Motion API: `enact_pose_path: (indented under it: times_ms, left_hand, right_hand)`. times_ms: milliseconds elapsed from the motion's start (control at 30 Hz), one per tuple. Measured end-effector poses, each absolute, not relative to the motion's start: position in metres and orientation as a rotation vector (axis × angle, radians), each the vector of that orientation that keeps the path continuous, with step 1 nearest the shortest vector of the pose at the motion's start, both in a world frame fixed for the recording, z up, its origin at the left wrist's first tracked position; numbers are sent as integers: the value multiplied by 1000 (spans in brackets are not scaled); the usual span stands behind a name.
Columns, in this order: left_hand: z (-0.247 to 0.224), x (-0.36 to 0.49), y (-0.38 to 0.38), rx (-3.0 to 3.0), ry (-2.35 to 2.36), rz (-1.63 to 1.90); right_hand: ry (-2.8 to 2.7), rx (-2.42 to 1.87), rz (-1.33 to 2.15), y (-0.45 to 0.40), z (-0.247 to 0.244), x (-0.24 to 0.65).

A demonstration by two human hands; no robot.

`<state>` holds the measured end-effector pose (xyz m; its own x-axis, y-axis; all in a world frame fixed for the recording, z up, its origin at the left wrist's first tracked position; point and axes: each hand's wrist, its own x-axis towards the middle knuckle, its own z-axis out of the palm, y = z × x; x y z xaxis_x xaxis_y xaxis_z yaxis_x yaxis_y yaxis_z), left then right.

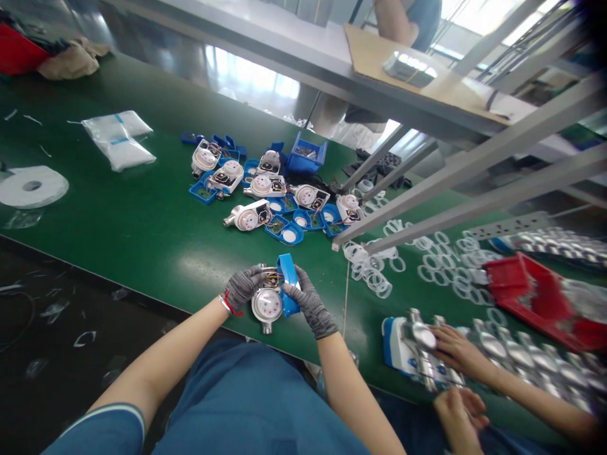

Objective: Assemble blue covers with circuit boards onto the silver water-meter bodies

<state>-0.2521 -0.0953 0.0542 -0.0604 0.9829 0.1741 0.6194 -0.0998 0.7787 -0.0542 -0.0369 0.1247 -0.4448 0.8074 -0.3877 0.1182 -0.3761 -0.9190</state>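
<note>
A meter body (267, 306) with a white round face, red dots and a metal pipe stub lies at the table's front edge. My left hand (244, 287), in a grey glove, is closed on its upper left side near some thin wires. Gloved the same way, my right hand (306, 300) grips a blue cover (287, 284), tilted on edge beside the meter body. Wires run between body and cover. My left fingertips are partly hidden. Beyond my hands lie several opened meters (249, 218) with blue covers (284, 230) attached by wires.
A blue bin (307, 155) of small parts stands behind the meters. Clear rings (374, 272) and grey shelf legs (403, 230) are to the right. A co-worker's hands (458, 354) handle metal meter bodies near a red bin (531, 297). White packets (118, 139) and a roll (33, 186) lie left.
</note>
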Motion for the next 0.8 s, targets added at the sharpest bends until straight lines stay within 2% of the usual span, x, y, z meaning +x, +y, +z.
enact_pose_path:
  times_ms: [100, 300, 567, 800]
  left_hand:
    - [49, -252, -100, 1802, 1795, 1016]
    - [37, -263, -104, 2276, 2033, 933]
    - [36, -267, -103, 2124, 1928, 738]
    - [43, -278, -104, 2081, 1757, 689]
  right_hand:
    - [-1393, -1271, 1837, -39, 122, -56]
    - [-1419, -1288, 1808, -40, 119, -57]
    - [-1325, -1338, 1796, -44, 126, -64]
    - [-1458, -1420, 1718, -46, 127, -69]
